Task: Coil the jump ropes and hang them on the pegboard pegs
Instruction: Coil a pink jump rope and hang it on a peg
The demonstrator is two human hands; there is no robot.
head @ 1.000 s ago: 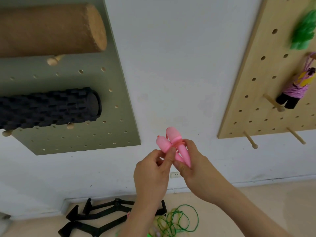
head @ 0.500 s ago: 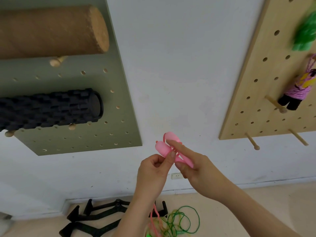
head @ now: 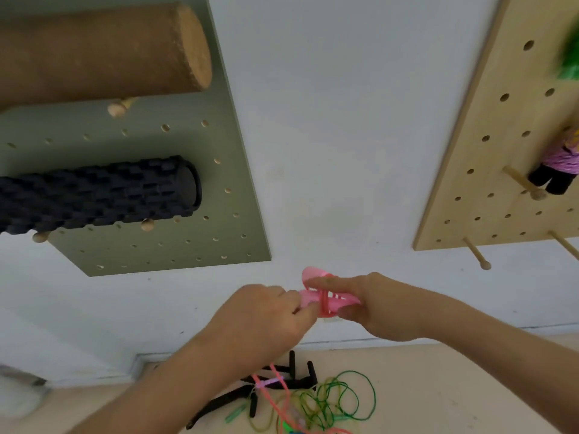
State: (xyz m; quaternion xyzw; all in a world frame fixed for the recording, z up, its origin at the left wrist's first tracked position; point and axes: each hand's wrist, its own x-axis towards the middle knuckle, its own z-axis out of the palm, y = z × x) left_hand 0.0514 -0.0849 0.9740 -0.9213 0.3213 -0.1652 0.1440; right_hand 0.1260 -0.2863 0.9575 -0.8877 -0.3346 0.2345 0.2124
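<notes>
Both hands hold the two pink jump rope handles (head: pixel 329 300) together in front of the white wall. My right hand (head: pixel 369 303) grips the handles, index finger laid along the top. My left hand (head: pixel 269 314) pinches the pink rope (head: pixel 275 389) beside the handles; a few turns wrap the handles and the rest hangs to the floor. A green jump rope (head: pixel 341 399) lies loose on the floor below. The wooden pegboard (head: pixel 488 170) at right has bare pegs (head: pixel 477 256) along its lower edge.
A wound pink-and-black rope (head: pixel 557 170) and a green one (head: pixel 570 57) hang on the wooden pegboard. The grey-green pegboard (head: pixel 175 195) at left carries a cork roller (head: pixel 103 51) and a black foam roller (head: pixel 94 195). Black push-up stands (head: pixel 291 377) lie on the floor.
The handles have tipped from upright to lying sideways. My left hand has drawn the rope around them, and loose pink rope now shows trailing down to the floor.
</notes>
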